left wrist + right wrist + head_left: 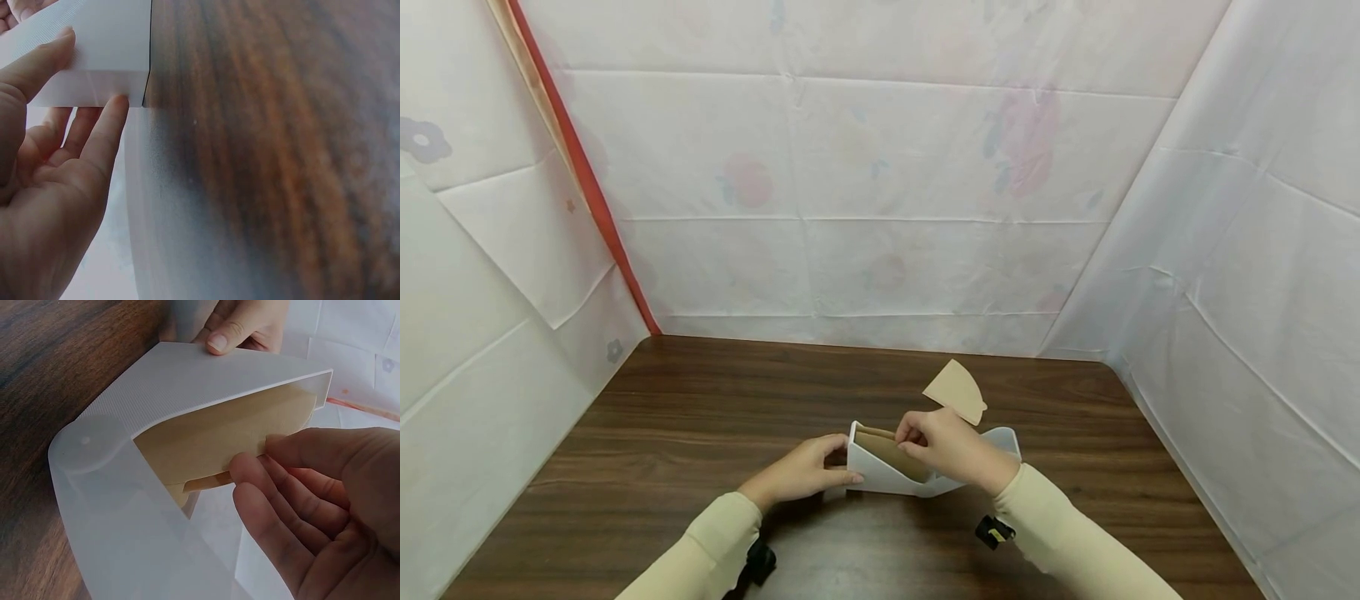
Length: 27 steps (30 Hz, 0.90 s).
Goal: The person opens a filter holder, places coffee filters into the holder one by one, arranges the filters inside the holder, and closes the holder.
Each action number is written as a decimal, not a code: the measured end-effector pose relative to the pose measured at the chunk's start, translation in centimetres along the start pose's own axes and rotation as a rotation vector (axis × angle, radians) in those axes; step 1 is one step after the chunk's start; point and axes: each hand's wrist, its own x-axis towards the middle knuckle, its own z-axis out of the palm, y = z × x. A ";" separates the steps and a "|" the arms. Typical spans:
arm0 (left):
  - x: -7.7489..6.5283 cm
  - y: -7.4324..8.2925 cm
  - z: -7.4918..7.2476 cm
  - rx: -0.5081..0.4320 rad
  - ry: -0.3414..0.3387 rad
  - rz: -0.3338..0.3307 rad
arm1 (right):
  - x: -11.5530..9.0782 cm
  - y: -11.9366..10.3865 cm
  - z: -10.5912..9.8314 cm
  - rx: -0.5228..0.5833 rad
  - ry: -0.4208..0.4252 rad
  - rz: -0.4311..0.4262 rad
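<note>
A white filter box stands on the table with its translucent lid swung open to the right. Tan paper coffee filters stand inside it. My left hand grips the box's left end, the thumb on the front face and the fingertips at the end wall. Over the opening, my right hand pinches the top edge of a filter between thumb and index finger, the other fingers bent loosely beside it. One loose cone-shaped coffee filter lies flat on the table behind the box, partly hidden by the right hand.
The dark wood-grain table reaches back to a pale printed curtain, with more sheeting on both sides. A red strip runs down the left corner. Black wrist devices sit under both sleeves.
</note>
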 end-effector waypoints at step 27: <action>-0.1 0.1 0.1 0.009 0.005 0.002 | -0.2 -0.3 -2.2 -0.008 0.049 -0.008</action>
